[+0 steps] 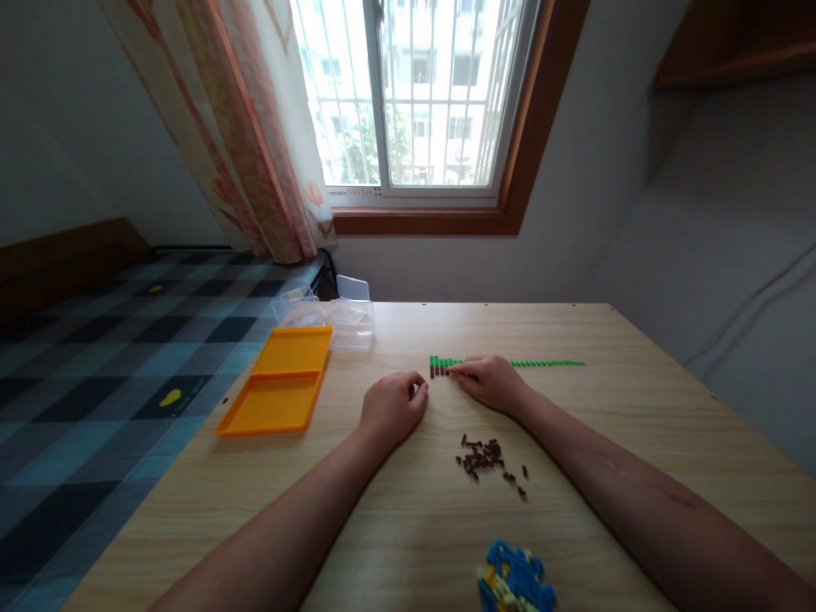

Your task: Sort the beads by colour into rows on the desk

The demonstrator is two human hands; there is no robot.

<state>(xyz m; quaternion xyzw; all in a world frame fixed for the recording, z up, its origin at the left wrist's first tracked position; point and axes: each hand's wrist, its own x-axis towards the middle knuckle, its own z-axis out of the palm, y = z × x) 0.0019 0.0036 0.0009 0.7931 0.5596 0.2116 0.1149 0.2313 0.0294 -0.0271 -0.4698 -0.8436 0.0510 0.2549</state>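
- Right hand: laid low over the bench, palm down; its fingers are narrow, the tips at the three-o'clock end of the brown row; whether a piece sits between them I cannot tell.
- Left hand: rests on the bench at eight o'clock from the right, just beside the brown row; its fingers are curled in, and I cannot tell whether they hold anything.
- Brown row: a few small pieces side by side, just at six o'clock of the green row's near-left end.
- Green row: runs from nine to three o'clock, passing behind the right hand; its pieces look larger at the nine-o'clock end.
- Brown pile: loose pieces at six o'clock from the right hand, between the forearms; a few lie apart toward four o'clock.
- Blue and yellow heap: near five o'clock from the brown pile, cut off by the lower edge of the view.
- Orange tray: at nine o'clock from the left hand; a clear box stands at one o'clock from it.
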